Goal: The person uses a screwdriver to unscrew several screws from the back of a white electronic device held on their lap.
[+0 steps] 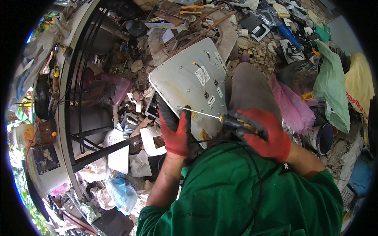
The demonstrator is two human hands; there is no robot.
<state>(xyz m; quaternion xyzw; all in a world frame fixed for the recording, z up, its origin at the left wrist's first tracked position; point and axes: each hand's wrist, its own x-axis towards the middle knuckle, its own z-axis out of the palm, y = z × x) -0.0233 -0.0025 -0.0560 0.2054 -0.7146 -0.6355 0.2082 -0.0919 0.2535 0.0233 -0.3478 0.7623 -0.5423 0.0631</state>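
A flat grey panel (185, 88), with short cables and labels on its face, was held tilted before the lap, its right side beside a grey-trousered knee (252, 82). Its left edge was pinched between the thumb and fingers of the red-and-black-gloved left hand (175, 131). A screwdriver (227, 120) was clasped by its handle in the curled right hand (265, 135), its tip brought to the panel near that edge; whether a screw was engaged could not be told. Fastener work seemed to be in hand; a steadied panel and a squarely seated tip appeared to be called for. At the top, brown flat pieces were held in a shallow box (186, 26). At the right, a bucket (314, 143) was tipped, mouth outward, its dark inside unreadable. Above it, a pale green bag (334, 90) was seen, its contents hidden.
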